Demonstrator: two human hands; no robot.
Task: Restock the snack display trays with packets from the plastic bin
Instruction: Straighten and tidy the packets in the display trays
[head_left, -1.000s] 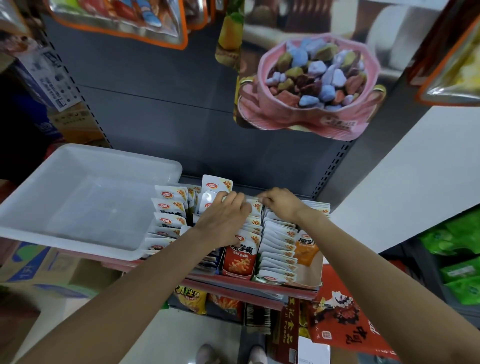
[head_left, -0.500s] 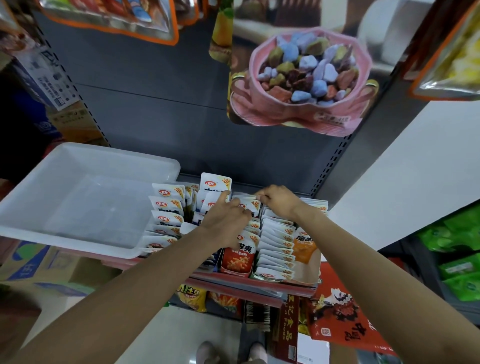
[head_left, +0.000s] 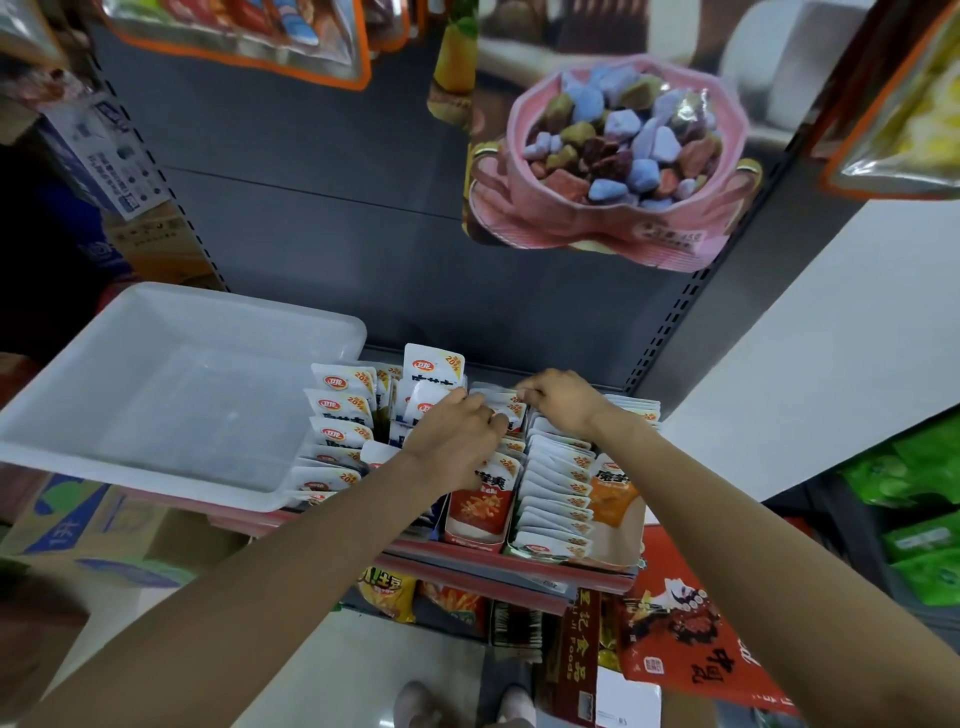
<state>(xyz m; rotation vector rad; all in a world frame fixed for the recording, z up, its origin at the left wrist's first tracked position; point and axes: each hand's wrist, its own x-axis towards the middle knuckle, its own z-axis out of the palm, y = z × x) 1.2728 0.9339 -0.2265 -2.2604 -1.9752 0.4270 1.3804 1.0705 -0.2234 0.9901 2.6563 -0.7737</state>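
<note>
Both hands are working over the snack display trays (head_left: 618, 525) on the red-edged shelf (head_left: 483, 564). The left hand (head_left: 457, 441) is lying knuckles-up on the middle row of white packets (head_left: 556, 483), fingers curled down into the row; whether it is actually gripping a packet cannot be told, since the fingertips are hidden behind the hand. The right hand (head_left: 558, 400) is sitting at the back of that row, fingers bent and pinching the top edge of a packet there. One packet (head_left: 434, 366) is standing taller than the rest at the back of the neighbouring row. More packets are standing upright in the left-hand row (head_left: 340, 415), just beside the plastic bin (head_left: 67, 447), which is sitting on the shelf to the left with no packets showing in it. A pink candy bag (head_left: 608, 156) is hanging above from the grey back panel (head_left: 311, 234). A cardboard box (head_left: 83, 525) is sitting below the bin.
</note>
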